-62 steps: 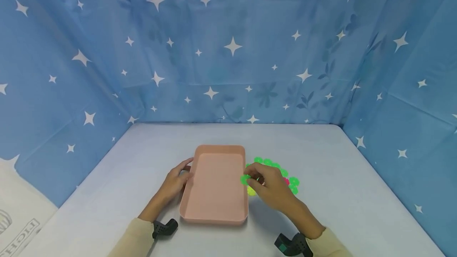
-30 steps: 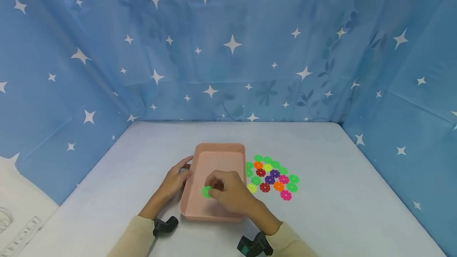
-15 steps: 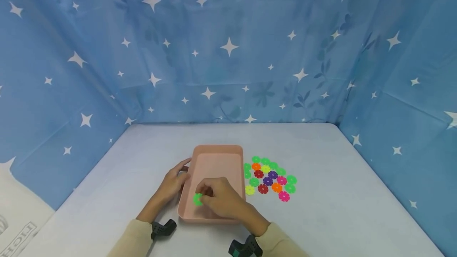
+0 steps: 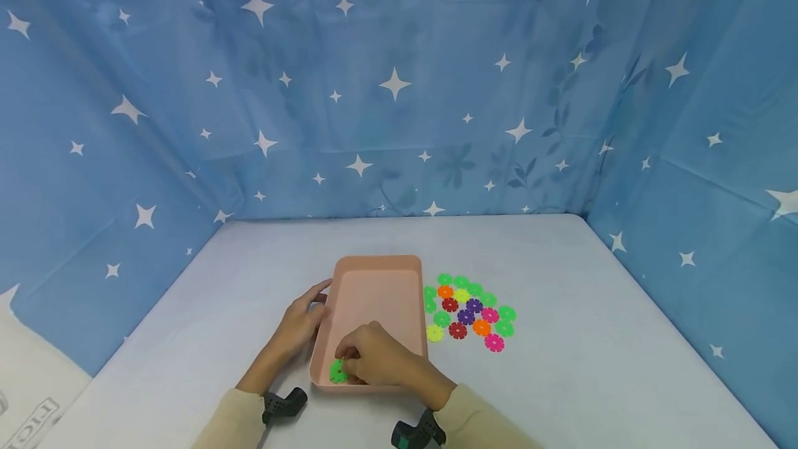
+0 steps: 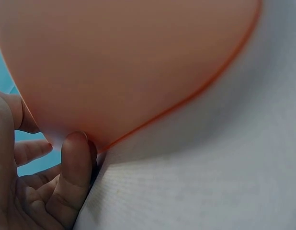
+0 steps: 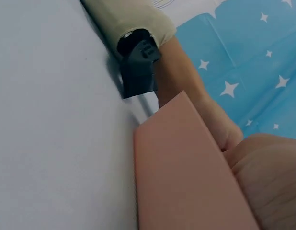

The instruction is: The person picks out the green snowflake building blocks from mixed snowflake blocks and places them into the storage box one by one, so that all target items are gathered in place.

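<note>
A shallow pink tray (image 4: 380, 296) lies on the white table. My left hand (image 4: 298, 324) holds its left side; in the left wrist view the thumb (image 5: 75, 160) rests against the tray wall (image 5: 129, 72), with the other fingers partly hidden behind it. Over the tray's near-left corner, my right hand (image 4: 374, 355) pinches a green notched plastic disc (image 4: 338, 371) between thumb and fingers, low inside the tray. The right wrist view shows the tray's outer wall (image 6: 181, 177) and part of the right hand (image 6: 272, 172), its fingertips hidden.
Several notched discs in green, yellow, orange, dark red, purple (image 4: 466, 317) and pink (image 4: 494, 343) lie flat right of the tray. A blue star-patterned curtain (image 4: 399, 123) surrounds the table (image 4: 592, 338). Black wrist cameras (image 4: 285, 405) sit on both forearms.
My right hand has carried the green disc left from beside the loose discs, over the tray's right side, then down into its near-left corner. The left hand stays at the tray's left side.
</note>
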